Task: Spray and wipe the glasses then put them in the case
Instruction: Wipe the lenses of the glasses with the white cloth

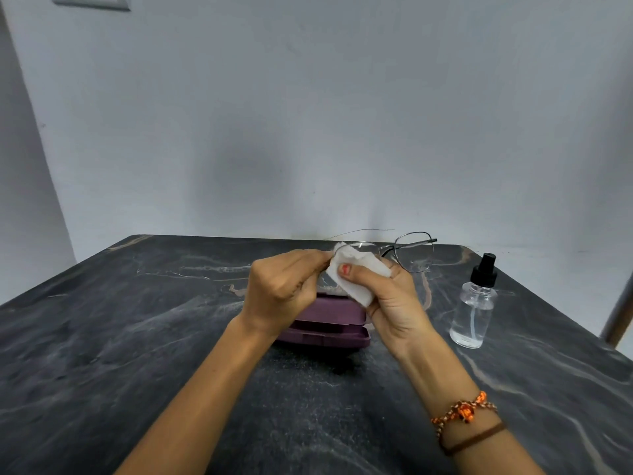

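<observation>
Thin metal-framed glasses (409,250) are held up above the table, temples unfolded. My left hand (282,289) pinches the left end of the frame. My right hand (394,299) holds a white tissue (356,272) folded over the left lens, thumb pressed on its near side. The right lens sticks out bare to the right. A purple glasses case (329,325) lies on the table below my hands, partly hidden by them; its lid looks slightly raised.
A clear spray bottle (474,303) with a black pump top stands upright to the right of my hands. The dark marbled table (137,337) ends at a pale wall (308,114) behind. A chair or post edge shows at far right.
</observation>
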### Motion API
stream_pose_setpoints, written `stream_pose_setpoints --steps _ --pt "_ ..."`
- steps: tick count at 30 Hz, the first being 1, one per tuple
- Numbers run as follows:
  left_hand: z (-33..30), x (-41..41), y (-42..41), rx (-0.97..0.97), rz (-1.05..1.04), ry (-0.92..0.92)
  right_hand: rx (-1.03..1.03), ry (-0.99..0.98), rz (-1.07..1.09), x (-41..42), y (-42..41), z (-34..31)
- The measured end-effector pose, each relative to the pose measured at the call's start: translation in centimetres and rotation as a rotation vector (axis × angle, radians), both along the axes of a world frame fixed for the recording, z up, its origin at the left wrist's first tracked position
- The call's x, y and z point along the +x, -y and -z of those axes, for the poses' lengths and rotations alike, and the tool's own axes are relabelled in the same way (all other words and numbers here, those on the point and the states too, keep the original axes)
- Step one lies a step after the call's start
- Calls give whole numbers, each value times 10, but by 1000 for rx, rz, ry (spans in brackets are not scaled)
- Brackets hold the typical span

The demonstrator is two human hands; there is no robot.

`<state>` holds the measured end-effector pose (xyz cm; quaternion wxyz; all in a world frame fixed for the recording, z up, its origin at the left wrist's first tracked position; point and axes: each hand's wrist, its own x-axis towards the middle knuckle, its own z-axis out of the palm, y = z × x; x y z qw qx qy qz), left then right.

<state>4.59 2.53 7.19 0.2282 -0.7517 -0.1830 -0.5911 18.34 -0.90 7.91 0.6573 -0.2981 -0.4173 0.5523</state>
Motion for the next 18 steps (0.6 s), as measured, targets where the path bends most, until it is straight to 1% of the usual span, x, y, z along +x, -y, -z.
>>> stream_pose_setpoints --steps 2,5,8,13,16,18 --pt "-1 0 0 -12 -4 35 1 -25 6 0 1 0" --pt "-2 -3 -1 -19 -6 61 -54 -148 15 -4 3 -1" --pt "-2 -2 -2 -18 -11 53 -93 -278 46 -7 3 -1" --pt "-3 0 1 -25 21 36 -106 -443 14 -8 2 -2" --pt "-3 1 3 -10 35 -23 -105 -464 -10 -9 0 1" --pt "0 4 4 3 37 -85 -85 -420 -36 -8 0 1"
